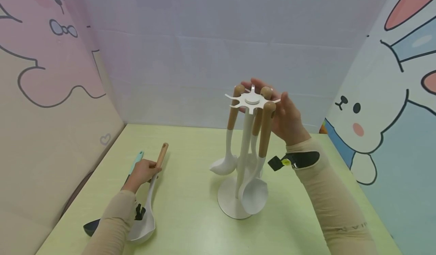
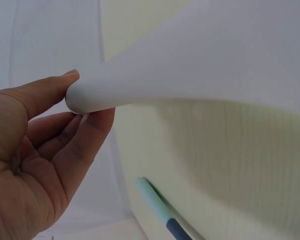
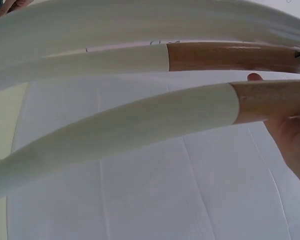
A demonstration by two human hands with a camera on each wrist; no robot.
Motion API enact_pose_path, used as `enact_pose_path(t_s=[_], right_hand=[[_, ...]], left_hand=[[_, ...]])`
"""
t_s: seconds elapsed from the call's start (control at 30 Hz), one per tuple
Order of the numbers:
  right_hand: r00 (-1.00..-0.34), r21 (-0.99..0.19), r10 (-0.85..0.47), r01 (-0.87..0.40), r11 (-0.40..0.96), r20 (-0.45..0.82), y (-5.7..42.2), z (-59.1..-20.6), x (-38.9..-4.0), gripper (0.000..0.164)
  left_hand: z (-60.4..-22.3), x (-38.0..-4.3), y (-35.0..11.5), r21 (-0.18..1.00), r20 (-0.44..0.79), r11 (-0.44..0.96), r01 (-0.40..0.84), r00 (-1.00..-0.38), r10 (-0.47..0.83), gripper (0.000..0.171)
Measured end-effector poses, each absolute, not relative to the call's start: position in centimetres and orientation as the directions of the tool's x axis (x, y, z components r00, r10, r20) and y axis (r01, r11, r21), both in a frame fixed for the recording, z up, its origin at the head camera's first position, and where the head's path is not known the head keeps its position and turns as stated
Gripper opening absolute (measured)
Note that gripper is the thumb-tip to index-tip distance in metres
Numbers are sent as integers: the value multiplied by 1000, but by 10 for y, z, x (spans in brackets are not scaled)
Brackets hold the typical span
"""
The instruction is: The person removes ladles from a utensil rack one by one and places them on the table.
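Observation:
My left hand (image 1: 144, 173) pinches a white ladle (image 1: 150, 198) with a wooden handle near the middle, at the left of the table. In the left wrist view, thumb and fingers meet on its white shaft (image 2: 135, 80). At the right, my right hand (image 1: 287, 120) is behind the top of a white utensil rack (image 1: 252, 100), fingers extended behind the hanging handles and thumb raised beside a hook. White utensils with wooden handles hang there, including a ladle (image 1: 254, 196) in front. The right wrist view shows a wooden handle (image 3: 270, 100) in front of that hand; contact is partly hidden.
A utensil with a turquoise handle (image 1: 137, 159) and a dark head (image 1: 91, 227) lies left of the ladle, partly behind the left arm. The rack's round base (image 1: 226, 202) stands on the pale table (image 1: 184, 217). Cartoon-printed panels flank the table, with a plain sheet behind.

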State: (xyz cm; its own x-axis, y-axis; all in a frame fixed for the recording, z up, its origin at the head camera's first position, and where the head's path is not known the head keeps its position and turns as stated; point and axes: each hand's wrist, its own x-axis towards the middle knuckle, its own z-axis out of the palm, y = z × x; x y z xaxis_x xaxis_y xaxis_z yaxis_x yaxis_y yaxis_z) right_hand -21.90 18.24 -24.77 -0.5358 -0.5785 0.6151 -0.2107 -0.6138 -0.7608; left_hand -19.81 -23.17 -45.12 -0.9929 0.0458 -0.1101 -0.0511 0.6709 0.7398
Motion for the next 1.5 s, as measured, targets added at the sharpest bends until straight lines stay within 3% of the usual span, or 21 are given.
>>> enact_pose_path(t_s=[0.3, 0.8, 1.5], right_hand=[[-572, -776, -588, -143, -615, 571, 182, -248, -222, 80], [-626, -796, -583, -105, -596, 518, 183, -255, -230, 87], [-639, -781, -559, -108, -616, 529, 181, -258, -233, 77]], left_hand=[[-457, -200, -236, 740, -163, 665, -105, -986, 25, 31], [-465, -203, -242, 709, -213, 690, -148, -977, 10, 30], [-476, -207, -244, 675, -246, 720, -162, -969, 13, 28]])
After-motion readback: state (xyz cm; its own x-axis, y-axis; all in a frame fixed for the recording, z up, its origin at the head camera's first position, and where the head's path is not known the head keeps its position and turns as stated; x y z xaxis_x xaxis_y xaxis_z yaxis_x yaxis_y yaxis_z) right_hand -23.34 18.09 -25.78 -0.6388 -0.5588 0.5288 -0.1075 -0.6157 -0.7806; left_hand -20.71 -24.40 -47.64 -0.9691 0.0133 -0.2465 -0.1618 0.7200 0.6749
